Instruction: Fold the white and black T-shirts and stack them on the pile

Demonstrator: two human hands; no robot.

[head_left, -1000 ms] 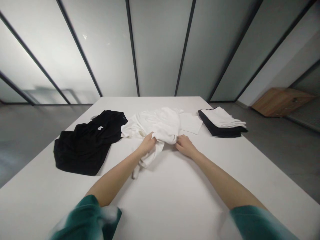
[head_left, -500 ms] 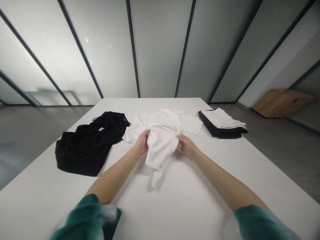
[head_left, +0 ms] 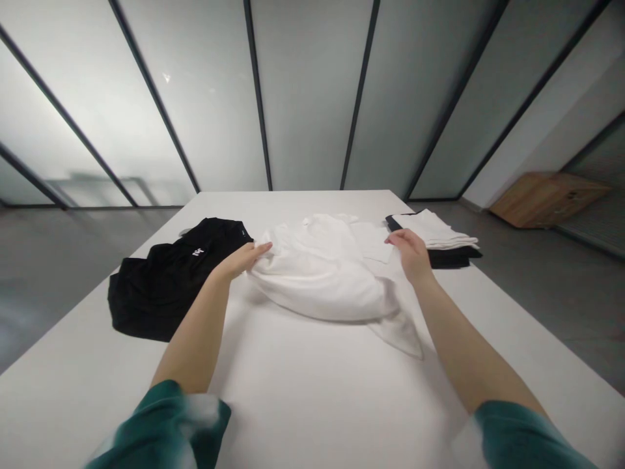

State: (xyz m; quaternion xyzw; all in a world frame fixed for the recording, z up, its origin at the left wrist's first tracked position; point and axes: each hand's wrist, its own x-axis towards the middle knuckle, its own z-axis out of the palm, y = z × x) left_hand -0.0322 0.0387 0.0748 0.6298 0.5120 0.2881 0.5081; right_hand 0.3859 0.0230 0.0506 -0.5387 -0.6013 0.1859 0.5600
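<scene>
White cotton beneath the left grip [head_left: 241, 259] and right grip [head_left: 413, 253], fingers spread, any pinch unclear, at opposite edges of the rumpled T-shirt [head_left: 317, 277] on the desk [head_left: 312, 391]; risk of a wide sweep mussing the black shirt [head_left: 166, 280] or toppling the folded stack [head_left: 452, 256].

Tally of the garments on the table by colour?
Black: 2 (spread-out garment, folded garment under the stack)
White: 2 (rumpled garment, folded garment atop the stack)
Total: 4
Not counted: flat white patch behind the rumpled one; can't tell if it's separate.
</scene>
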